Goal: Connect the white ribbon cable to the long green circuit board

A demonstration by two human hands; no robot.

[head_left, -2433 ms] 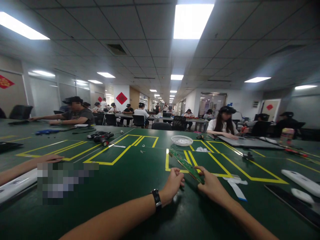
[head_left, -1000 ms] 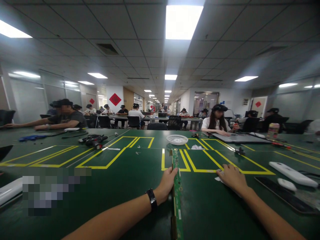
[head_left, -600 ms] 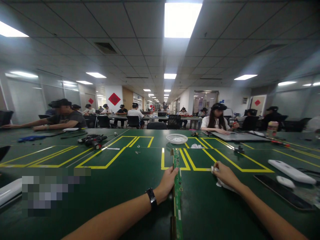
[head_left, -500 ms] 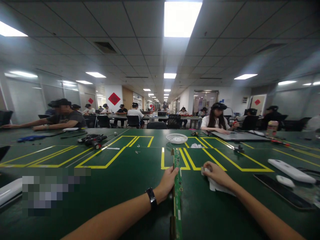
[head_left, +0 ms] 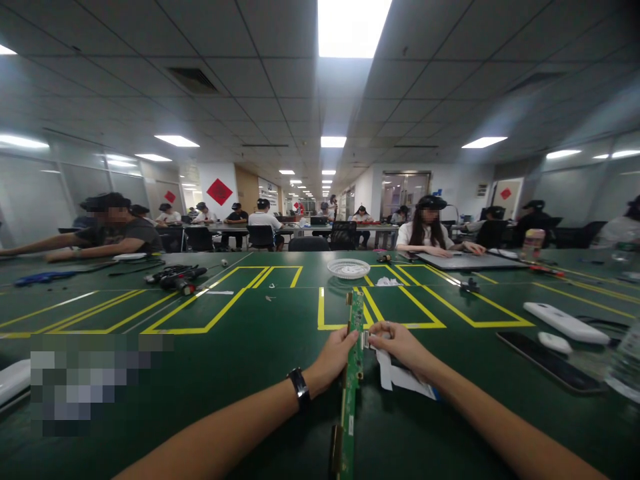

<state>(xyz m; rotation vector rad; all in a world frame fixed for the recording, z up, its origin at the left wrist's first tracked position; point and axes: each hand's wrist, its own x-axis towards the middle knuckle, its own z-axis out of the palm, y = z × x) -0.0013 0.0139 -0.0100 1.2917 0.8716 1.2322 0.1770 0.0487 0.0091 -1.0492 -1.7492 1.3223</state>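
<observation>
A long, narrow green circuit board (head_left: pixel 356 380) stands lengthwise in front of me, its lower end running out of the picture. My left hand (head_left: pixel 334 353) is closed on its left edge, thumb on the face of the board. My right hand (head_left: pixel 400 347) pinches the end of a white flat ribbon cable (head_left: pixel 386 370) close to the board's right side. The cable's end piece is at the board's edge; I cannot tell whether it is plugged in. The rest of the cable hangs folded below my right hand, with a bit of blue at its far end.
Past the board stands a white round basket (head_left: pixel 349 269). A black phone (head_left: pixel 550 361), a white case (head_left: pixel 555 343) and a white power bank (head_left: pixel 566 323) lie at right. Black tools (head_left: pixel 177 277) lie at left. Co-workers sit beyond the green table (head_left: pixel 240 367).
My right hand has moved left with the ribbon cable, from apart from the board to its right edge. My left hand still holds the board. The camera view has shifted slightly.
</observation>
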